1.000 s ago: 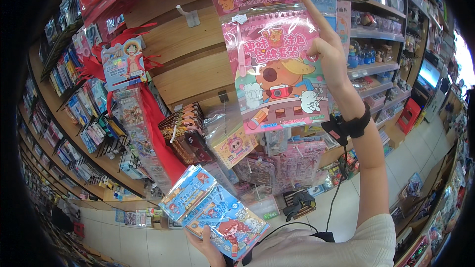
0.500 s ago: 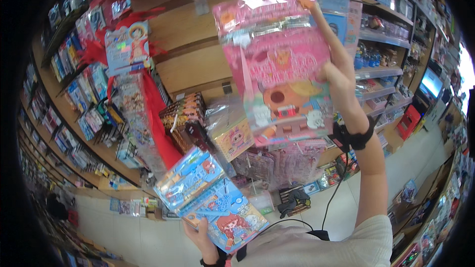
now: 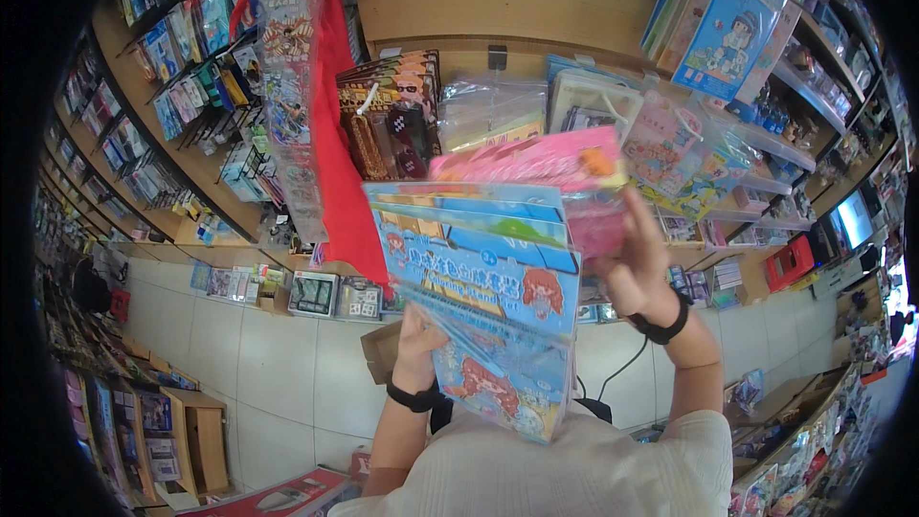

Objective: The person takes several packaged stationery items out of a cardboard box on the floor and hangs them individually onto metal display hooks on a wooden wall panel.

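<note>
My left hand [image 3: 417, 352] is closed on the lower left edge of blue plastic-wrapped picture packs [image 3: 479, 273], several in a fanned stack, held upright before my chest. A cartoon girl with reddish-brown hair is printed on the front one. To its right, my right hand [image 3: 639, 266] grips the edge of a pink pack [image 3: 531, 163] with a shiny clear wrapper. That pink pack is tilted and blurred, and its lower part is hidden behind the blue stack. I cannot tell whether the packs touch.
Ahead is a wooden display wall [image 3: 459, 10] with hooks holding brown packs [image 3: 391, 110], clear bags and a yellow-and-pink pack [image 3: 680, 153]. A red ribbon [image 3: 340, 153] hangs on the left. Shelves of goods curve along both sides, and a cardboard box [image 3: 381, 352] stands on the tiled floor.
My right hand has lowered the pink pack from in front of the wall to behind the blue ones. My left hand has brought the blue stack up and rightward, more upright.
</note>
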Demonstrator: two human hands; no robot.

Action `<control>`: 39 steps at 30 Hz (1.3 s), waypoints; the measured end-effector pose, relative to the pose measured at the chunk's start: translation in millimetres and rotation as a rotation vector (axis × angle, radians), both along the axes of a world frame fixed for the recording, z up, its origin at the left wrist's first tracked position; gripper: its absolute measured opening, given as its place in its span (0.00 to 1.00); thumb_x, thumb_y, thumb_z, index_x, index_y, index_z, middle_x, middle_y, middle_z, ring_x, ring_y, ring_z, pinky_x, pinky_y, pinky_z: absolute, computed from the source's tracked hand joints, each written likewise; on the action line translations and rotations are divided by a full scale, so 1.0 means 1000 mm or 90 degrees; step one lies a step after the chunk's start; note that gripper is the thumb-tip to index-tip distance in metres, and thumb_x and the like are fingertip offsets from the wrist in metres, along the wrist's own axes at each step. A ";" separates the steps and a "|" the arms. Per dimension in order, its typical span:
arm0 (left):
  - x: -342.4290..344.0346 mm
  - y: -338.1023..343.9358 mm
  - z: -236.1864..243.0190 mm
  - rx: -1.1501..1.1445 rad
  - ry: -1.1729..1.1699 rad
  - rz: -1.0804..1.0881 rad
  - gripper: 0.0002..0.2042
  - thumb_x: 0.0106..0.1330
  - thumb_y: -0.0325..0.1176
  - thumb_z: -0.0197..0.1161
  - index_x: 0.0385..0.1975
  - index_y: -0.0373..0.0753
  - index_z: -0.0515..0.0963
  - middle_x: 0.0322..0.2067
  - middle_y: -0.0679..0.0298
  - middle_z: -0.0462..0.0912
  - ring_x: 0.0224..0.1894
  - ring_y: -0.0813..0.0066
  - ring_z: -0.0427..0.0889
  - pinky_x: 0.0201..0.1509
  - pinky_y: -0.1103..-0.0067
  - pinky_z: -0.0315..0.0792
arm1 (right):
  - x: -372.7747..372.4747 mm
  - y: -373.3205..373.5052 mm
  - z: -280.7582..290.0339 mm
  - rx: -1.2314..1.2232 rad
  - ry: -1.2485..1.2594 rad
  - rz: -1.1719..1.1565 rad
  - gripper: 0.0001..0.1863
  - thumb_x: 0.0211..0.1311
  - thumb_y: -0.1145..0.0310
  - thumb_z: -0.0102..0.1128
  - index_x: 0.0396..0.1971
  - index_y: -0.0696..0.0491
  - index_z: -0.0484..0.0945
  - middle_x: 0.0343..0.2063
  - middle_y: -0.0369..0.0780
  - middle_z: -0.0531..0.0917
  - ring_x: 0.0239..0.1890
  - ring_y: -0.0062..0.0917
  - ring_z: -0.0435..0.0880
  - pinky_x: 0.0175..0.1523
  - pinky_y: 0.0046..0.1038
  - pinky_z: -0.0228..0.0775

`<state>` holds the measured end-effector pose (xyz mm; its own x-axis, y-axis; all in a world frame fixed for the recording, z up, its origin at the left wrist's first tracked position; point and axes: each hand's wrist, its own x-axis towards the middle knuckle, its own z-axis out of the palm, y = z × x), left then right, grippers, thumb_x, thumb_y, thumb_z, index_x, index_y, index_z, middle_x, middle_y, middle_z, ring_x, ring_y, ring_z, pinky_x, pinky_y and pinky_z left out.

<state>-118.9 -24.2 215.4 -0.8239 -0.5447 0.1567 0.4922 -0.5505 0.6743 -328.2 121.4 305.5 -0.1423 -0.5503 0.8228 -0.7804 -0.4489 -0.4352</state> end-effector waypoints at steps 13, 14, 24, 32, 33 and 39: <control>0.017 -0.009 0.004 -0.474 -0.176 0.059 0.18 0.46 0.33 0.68 0.34 0.28 0.74 0.30 0.60 0.78 0.32 0.77 0.75 0.37 0.81 0.69 | 0.012 -0.001 0.038 0.195 -0.481 0.099 0.25 0.52 0.77 0.57 0.51 0.60 0.62 0.33 0.41 0.79 0.36 0.17 0.77 0.39 0.18 0.69; 0.017 -0.005 0.003 -0.466 -0.195 0.047 0.18 0.45 0.32 0.68 0.33 0.28 0.74 0.30 0.60 0.78 0.32 0.77 0.75 0.38 0.80 0.69 | 0.009 0.001 0.041 0.189 -0.488 0.093 0.25 0.52 0.77 0.57 0.51 0.60 0.62 0.33 0.41 0.79 0.36 0.17 0.77 0.39 0.18 0.69; 0.034 0.010 -0.002 -0.430 -0.195 0.141 0.21 0.41 0.35 0.66 0.35 0.31 0.73 0.34 0.57 0.77 0.36 0.68 0.76 0.41 0.75 0.68 | 0.008 0.008 0.060 0.372 -0.545 0.323 0.17 0.49 0.81 0.54 0.43 0.62 0.72 0.34 0.42 0.80 0.39 0.20 0.78 0.46 0.20 0.68; 0.058 0.000 -0.045 -0.572 -0.262 0.212 0.29 0.42 0.50 0.61 0.42 0.36 0.70 0.37 0.57 0.75 0.41 0.61 0.73 0.47 0.68 0.65 | 0.010 0.010 0.053 0.371 -0.516 0.355 0.18 0.48 0.80 0.55 0.43 0.62 0.72 0.39 0.41 0.78 0.41 0.20 0.76 0.48 0.21 0.65; 0.058 -0.001 -0.044 -0.573 -0.262 0.211 0.29 0.42 0.50 0.61 0.42 0.36 0.70 0.37 0.57 0.75 0.41 0.61 0.73 0.47 0.68 0.65 | 0.010 0.011 0.053 0.354 -0.520 0.356 0.18 0.48 0.80 0.56 0.42 0.62 0.72 0.39 0.41 0.78 0.40 0.20 0.76 0.48 0.21 0.65; 0.044 0.004 -0.006 -0.550 -0.160 0.172 0.23 0.39 0.44 0.63 0.32 0.33 0.75 0.33 0.55 0.77 0.37 0.61 0.75 0.43 0.71 0.67 | 0.013 0.015 0.053 0.351 -0.545 0.318 0.17 0.47 0.80 0.57 0.41 0.62 0.72 0.37 0.40 0.78 0.38 0.18 0.76 0.45 0.19 0.66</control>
